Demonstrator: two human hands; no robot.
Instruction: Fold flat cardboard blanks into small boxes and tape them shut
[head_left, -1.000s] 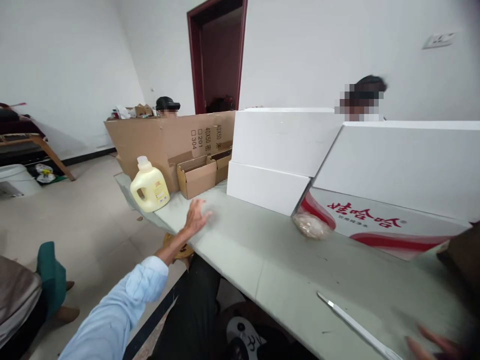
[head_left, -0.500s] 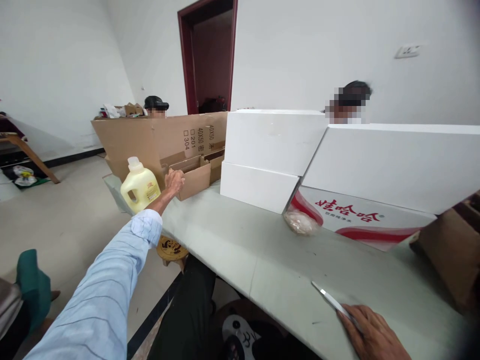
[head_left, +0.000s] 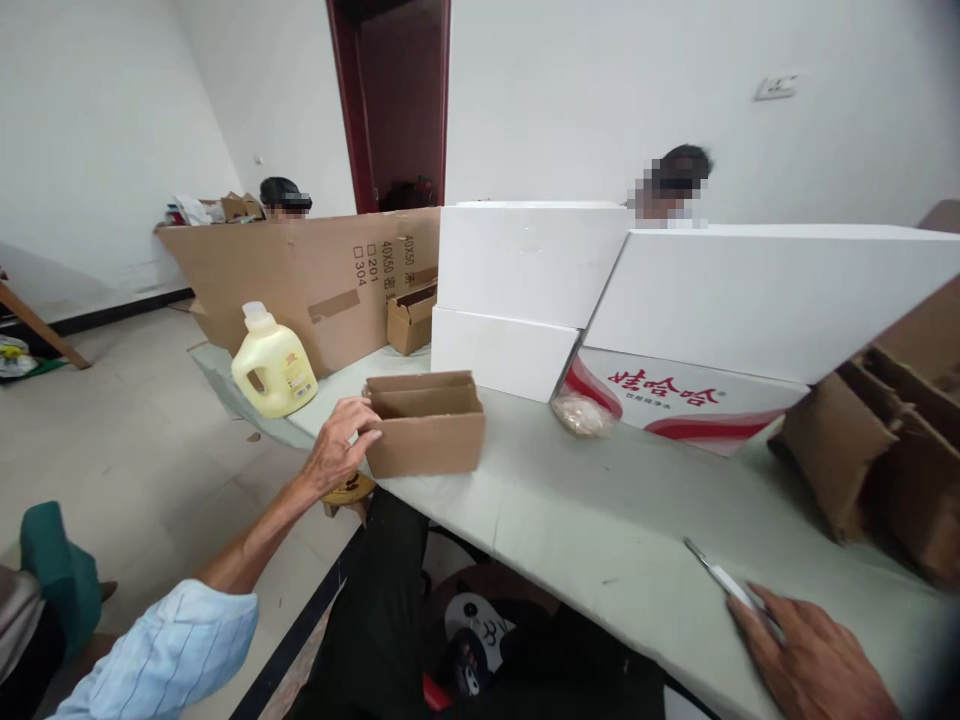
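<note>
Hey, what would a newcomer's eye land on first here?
Probably the big white boxes stacked along the far side of the table. Next, perhaps, the yellow jug at its left end. Nearer, the left hand holds a small open carton; at lower right, the right hand holds a slim knife-like tool.

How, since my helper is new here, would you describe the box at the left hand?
On the pale green table, look right of the yellow jug. The open brown box at the near edge, unlike the similar box behind, has the left hand gripping it.
</note>
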